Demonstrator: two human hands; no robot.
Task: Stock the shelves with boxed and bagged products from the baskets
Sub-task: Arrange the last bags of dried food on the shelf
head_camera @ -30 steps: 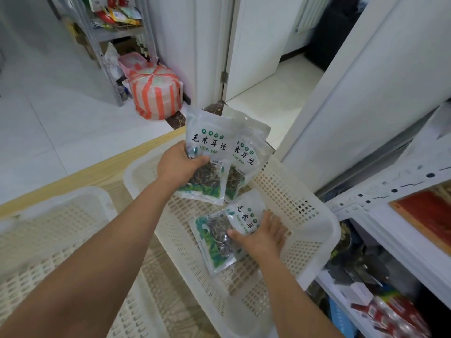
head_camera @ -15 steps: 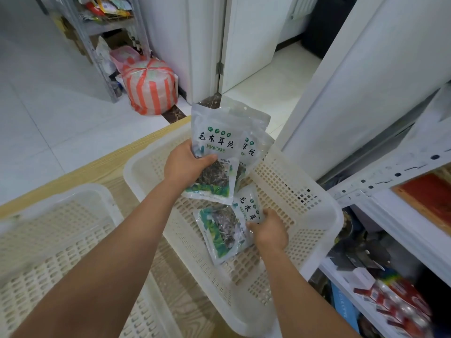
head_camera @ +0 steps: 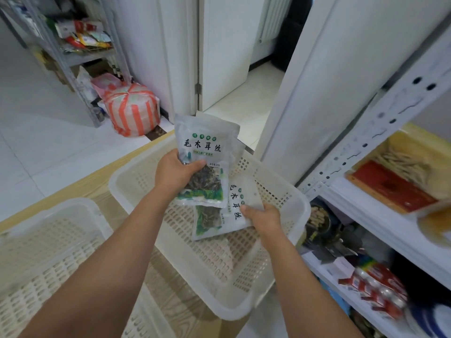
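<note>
My left hand grips a stack of white bags of dried black fungus upright above the white perforated basket. At least two bags overlap in that stack. My right hand pinches another fungus bag by its right edge and holds it lifted and tilted over the basket floor, just below the stack. The basket sits on a wooden table. White metal shelves stand to the right, with red boxes and packets on them.
A second white basket sits at the left on the table. A striped orange-and-white bundle stands on the floor beyond, beside a metal rack with goods. A white door and wall panel rise behind the basket.
My right hand closed on the bag lying in the basket and raised it off the floor toward the stack. My left hand kept its bags roughly in place; the view swung toward the shelves.
</note>
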